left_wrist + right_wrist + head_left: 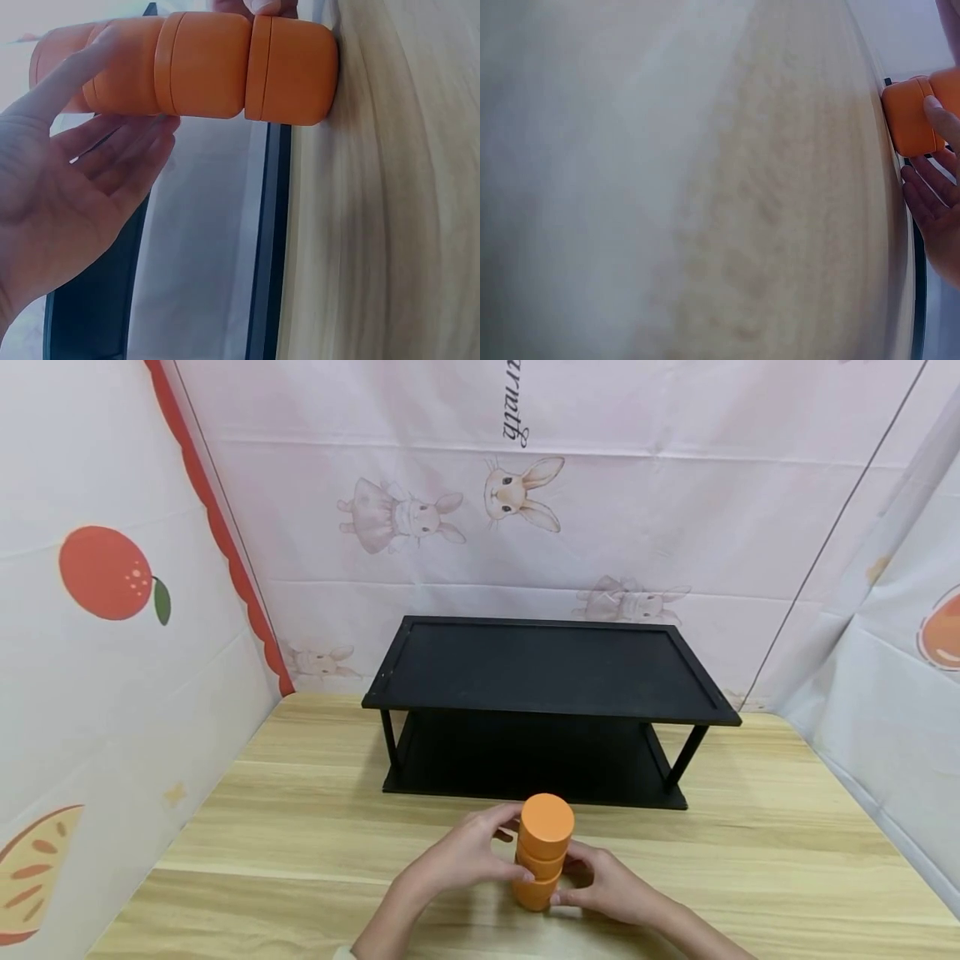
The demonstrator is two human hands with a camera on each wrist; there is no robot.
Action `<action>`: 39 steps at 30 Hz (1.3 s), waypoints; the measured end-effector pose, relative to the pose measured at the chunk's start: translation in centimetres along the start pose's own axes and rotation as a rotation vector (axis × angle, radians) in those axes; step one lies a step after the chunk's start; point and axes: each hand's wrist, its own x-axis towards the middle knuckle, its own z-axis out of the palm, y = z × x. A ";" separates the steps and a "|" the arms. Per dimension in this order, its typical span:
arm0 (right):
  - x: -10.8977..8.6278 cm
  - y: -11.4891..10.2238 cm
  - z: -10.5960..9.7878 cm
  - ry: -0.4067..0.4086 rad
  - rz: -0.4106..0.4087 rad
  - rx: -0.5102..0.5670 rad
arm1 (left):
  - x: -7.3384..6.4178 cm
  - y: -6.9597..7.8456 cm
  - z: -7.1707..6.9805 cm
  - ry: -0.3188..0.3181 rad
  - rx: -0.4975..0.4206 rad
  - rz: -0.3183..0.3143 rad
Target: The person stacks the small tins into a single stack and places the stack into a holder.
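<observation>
A stack of several round orange canisters [546,827] stands upright on the wooden table, near its front. In the left wrist view the stack appears sideways, and a seam line runs round the lowest canister [300,71]. My left hand [461,853] holds the stack's upper part from the left, thumb on the near side and fingers behind. From the right, my right hand [613,887] grips the lowest canister, its thumb in front and its fingers partly hidden behind. The right wrist view catches only the bottom of the stack [907,120] beside that hand.
Just behind the stack stands a black two-tier shelf [540,668] on short posts. The wooden table [300,827] extends to both sides. Printed cloth [465,560] with rabbits hangs behind, and fruit-patterned cloth [112,693] hangs at the left.
</observation>
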 end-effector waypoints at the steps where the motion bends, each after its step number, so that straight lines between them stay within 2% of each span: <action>1: 0.0 0.0 0.0 -0.001 -0.001 0.002 | 0.0 -0.1 0.0 -0.004 0.006 -0.005; 6: 0.0 0.1 0.0 -0.003 -0.006 0.010 | 0.1 -0.2 0.3 -0.020 0.035 -0.013; 14: 0.0 0.0 0.0 -0.005 -0.001 0.019 | 0.2 -0.3 0.5 -0.006 0.057 -0.046; 39: 0.0 0.2 0.0 0.001 -0.001 0.001 | 0.3 -0.4 0.8 -0.010 0.074 -0.011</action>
